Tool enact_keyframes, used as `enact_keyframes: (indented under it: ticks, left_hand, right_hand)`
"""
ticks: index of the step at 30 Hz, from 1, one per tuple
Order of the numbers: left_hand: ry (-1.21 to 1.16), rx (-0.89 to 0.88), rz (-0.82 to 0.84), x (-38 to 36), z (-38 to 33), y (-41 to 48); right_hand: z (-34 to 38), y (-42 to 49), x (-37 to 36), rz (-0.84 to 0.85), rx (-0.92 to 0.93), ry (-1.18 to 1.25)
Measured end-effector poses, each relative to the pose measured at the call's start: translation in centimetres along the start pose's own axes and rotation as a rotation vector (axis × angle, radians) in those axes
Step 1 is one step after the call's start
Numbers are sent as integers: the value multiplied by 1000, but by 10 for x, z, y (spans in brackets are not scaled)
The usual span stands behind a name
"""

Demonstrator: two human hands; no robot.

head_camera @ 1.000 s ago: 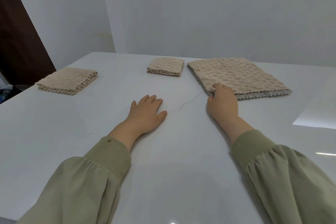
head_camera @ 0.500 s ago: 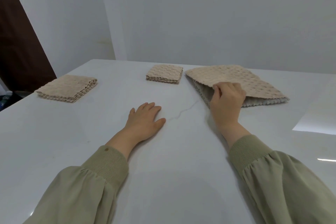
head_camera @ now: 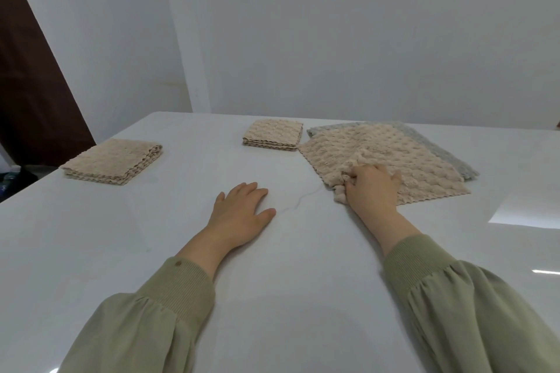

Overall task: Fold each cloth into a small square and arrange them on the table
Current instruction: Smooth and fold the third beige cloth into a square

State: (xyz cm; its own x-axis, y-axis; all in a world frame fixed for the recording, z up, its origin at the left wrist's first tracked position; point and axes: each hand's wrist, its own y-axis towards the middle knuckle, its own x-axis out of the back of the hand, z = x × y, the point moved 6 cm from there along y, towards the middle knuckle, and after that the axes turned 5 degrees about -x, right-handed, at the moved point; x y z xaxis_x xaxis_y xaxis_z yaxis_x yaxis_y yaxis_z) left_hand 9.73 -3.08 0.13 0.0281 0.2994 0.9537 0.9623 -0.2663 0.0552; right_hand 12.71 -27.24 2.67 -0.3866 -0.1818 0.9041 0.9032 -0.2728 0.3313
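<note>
We count two folded squares on the white table [head_camera: 272, 281], the left folded cloth [head_camera: 112, 160] and the middle folded cloth [head_camera: 274, 134], plus one spread beige cloth [head_camera: 394, 154] lying over a grey cloth [head_camera: 454, 164]. Our right hand [head_camera: 371, 188] bunches the spread beige cloth's near corner in curled fingers. Our left hand [head_camera: 242, 209] lies flat on the table, holding nothing.

A plain white wall [head_camera: 333, 39] fills the upper frame, with a vertical corner line [head_camera: 185, 70] left of centre. A dark brown panel [head_camera: 30, 85] slants down the upper left. Below it, at the far left edge, lie blurred dark objects [head_camera: 9, 179]. A thin pale thread [head_camera: 298, 206] curls at mid-frame.
</note>
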Motion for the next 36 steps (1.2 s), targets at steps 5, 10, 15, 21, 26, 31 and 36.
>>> enact_keyframes:
  ticks: [5,10,15,21,26,31,36]
  left_hand:
    - [-3,0,-2,0,1,0]
    - [-3,0,-11,-1,5,-1]
    - [-136,-31,-100,6,7,1]
    - [-447,259,-451,48,60,-17]
    - [-469,273,-320,55,70,-28]
    - [-311,175,-197,39,53,-15]
    - [-194,119,-150,30,39,-2]
  right_hand:
    - [2,-4,10,-119,-1,33]
    - [2,-8,18,-304,9,112]
    - [20,-27,47,-564,167,401]
    - [110,-112,47,-201,765,542]
    - [105,-101,16,76,455,179]
    - [89,-90,-12,365,361,4]
    - [90,-91,-17,443,416,-24]
